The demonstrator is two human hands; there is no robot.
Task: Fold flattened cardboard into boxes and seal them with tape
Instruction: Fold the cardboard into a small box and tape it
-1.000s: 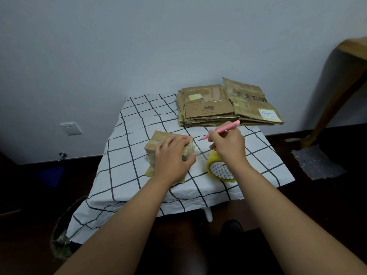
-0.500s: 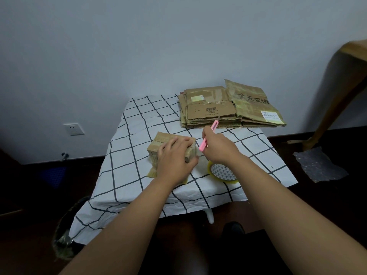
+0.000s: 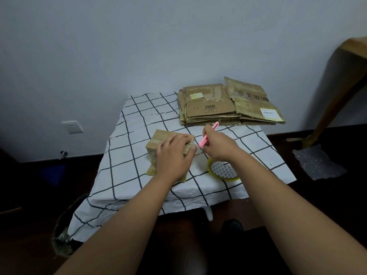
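A small folded cardboard box (image 3: 158, 142) stands on the checked tablecloth (image 3: 129, 159) near the table's middle. My left hand (image 3: 174, 155) lies over the box top, fingers curled round its right side. My right hand (image 3: 218, 147) grips a pink cutter (image 3: 207, 136), its lower tip pointing down beside the box's right edge. A roll of clear yellowish tape (image 3: 222, 169) lies flat just under my right wrist. A stack of flattened cardboard (image 3: 228, 104) rests at the table's far right corner.
A wooden furniture leg (image 3: 337, 92) leans at the right. Bubble wrap (image 3: 317, 163) lies on the dark floor beside it. A dark bin (image 3: 65, 231) stands at the table's near left corner. A wall socket (image 3: 71, 127) is at the left.
My right hand has brought the pink cutter from pointing sideways over the tape to a steep tilt, tip down, close to the box's right edge. My left hand stays on the box.
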